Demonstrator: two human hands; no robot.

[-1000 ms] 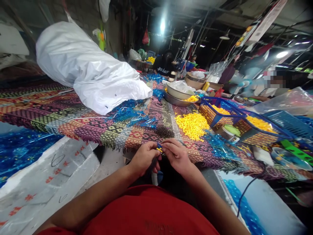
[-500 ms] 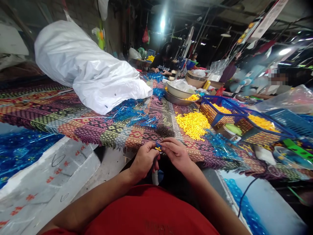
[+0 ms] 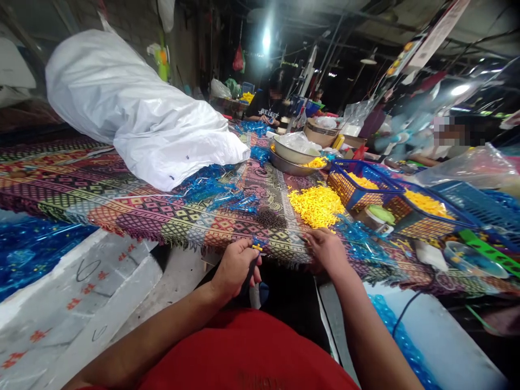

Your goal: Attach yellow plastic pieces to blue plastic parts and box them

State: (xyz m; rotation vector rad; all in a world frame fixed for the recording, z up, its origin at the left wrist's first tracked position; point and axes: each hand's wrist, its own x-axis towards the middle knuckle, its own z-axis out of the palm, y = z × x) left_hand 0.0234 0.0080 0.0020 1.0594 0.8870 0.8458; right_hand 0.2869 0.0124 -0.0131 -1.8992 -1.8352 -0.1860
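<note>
Dim work shed, lit by one bright lamp, fills my far-off screen. A woven cloth in pink, green and brown diamonds covers a long table. A fat white plastic sack lies on it. Farther along sit a round silver metal bowl and a blue wire basket. A person works at the far end, and another person is a blur on the right.

Closer to me is a big heap of small yellow plastic pieces, a dark heap of tiny bits, and crumpled shiny blue film.

My left hand is closed in a pinch on a tiny yellow cross-shaped piece, just by the cloth's near edge. The piece looks light and stiff, so a thumb and finger on its thin arms should hold it. My right hand is open, resting on the cloth near the yellow heap, with nothing in it that I can see. A dark strip below my left hand is too hard to make out.
</note>
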